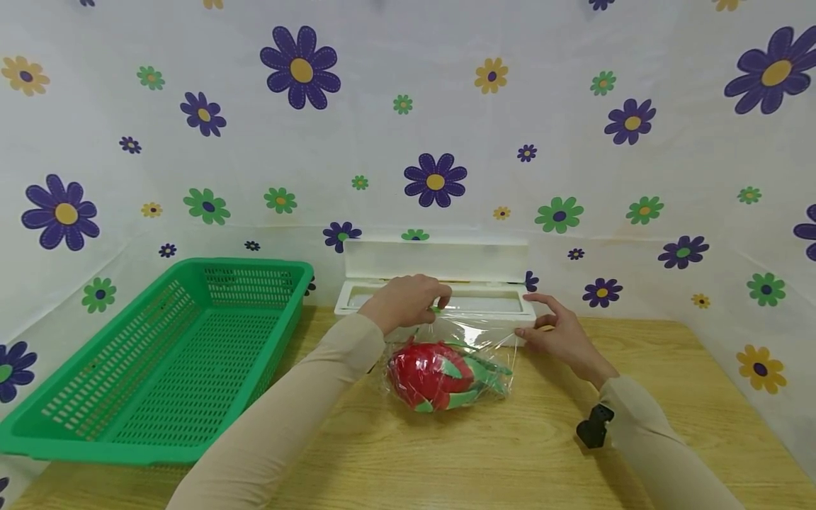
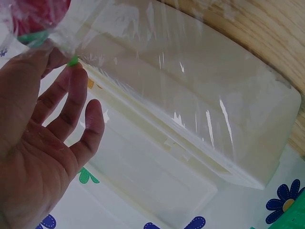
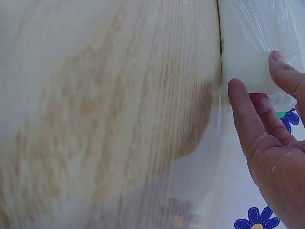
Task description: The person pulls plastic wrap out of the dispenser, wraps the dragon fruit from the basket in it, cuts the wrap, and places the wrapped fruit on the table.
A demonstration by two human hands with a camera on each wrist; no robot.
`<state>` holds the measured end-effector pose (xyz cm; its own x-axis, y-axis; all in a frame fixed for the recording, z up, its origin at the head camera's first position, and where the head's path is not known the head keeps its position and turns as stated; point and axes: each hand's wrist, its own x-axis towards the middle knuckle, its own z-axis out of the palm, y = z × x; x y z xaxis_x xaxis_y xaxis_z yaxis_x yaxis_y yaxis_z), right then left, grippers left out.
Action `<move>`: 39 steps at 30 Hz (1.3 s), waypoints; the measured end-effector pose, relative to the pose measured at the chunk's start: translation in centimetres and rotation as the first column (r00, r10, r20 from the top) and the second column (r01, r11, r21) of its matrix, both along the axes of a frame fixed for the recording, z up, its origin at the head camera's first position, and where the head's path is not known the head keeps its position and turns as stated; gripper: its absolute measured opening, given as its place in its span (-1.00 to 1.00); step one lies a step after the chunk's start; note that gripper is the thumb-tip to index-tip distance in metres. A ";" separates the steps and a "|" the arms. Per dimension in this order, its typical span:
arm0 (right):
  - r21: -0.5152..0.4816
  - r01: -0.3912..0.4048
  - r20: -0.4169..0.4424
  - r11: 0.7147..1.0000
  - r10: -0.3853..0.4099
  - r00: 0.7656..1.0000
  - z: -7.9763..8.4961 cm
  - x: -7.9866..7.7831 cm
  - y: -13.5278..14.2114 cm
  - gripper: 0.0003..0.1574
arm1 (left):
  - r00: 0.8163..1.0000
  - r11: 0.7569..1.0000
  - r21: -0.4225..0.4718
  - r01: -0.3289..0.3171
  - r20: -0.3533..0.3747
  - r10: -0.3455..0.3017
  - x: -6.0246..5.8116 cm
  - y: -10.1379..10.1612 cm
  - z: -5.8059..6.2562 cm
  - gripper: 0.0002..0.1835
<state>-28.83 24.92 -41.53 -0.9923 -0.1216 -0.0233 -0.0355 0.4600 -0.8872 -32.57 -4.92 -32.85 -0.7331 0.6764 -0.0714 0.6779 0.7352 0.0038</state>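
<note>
A long white cling film dispenser (image 1: 440, 304) stands at the back of the table with its lid (image 1: 440, 261) raised. Clear cling film (image 1: 491, 329) runs from its front edge down over a red dragon fruit (image 1: 423, 375) with green scales, which lies on the table before it. With thumb and fingertips, my left hand (image 1: 408, 301) pinches a small green slide cutter (image 2: 72, 60) at the dispenser's edge, near its middle. My right hand (image 1: 564, 336) grips the dispenser's right end, thumb at the front and fingers round the end.
To the left, a large green plastic basket (image 1: 185, 375) with slotted sides reaches towards the table's front. Behind the wooden table (image 1: 510, 453) hangs a white cloth (image 1: 357, 134) printed with flowers. A black device (image 1: 594, 426) is strapped at my right wrist.
</note>
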 end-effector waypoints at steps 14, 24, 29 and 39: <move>0.008 -0.001 -0.007 1.000 0.001 1.000 0.2 0.1 0.0 -0.07 | 1.000 1.000 0.031 0.001 -0.003 -0.001 -0.3 -0.2 -0.4 -0.82; 0.017 0.001 -0.004 1.000 -0.001 1.000 0.3 0.2 0.0 -0.08 | 1.000 0.999 0.037 -0.001 -0.007 0.001 -0.3 -0.3 -0.6 -0.81; 0.019 0.003 -0.009 1.000 -0.003 1.000 0.2 0.3 0.0 -0.08 | 1.000 0.999 0.049 -0.001 0.000 0.001 -0.2 -0.4 -0.5 -0.81; 0.015 -0.006 -0.012 1.000 0.007 1.000 0.1 0.2 0.1 -0.08 | 1.000 0.999 0.047 0.000 0.012 -0.001 -0.2 -0.7 -0.4 -0.82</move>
